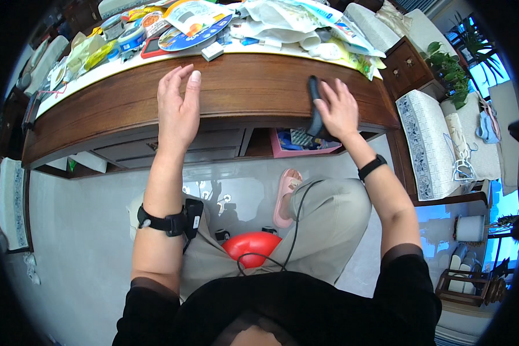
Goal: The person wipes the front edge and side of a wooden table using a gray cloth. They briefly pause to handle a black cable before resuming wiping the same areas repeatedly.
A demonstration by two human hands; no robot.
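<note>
My left hand (179, 108) is raised over the front edge of the dark wooden table (251, 86), palm turned inward, fingers together and thumb apart, holding nothing. My right hand (339, 108) is at a black curved band-like object (315, 106) near the table's right front edge. The fingers lie beside it or on it; whether they grip it cannot be told. Part of the black object hangs past the table edge, and its lower end is partly hidden by the hand.
Packets, plastic bags (285, 21), tubs (132, 39), a red-framed tablet (152, 48) and a small white box (212, 51) crowd the table's far side. A pink bin (305, 151) sits in the shelf below. Dark cables cross my lap, over a red seat (253, 246).
</note>
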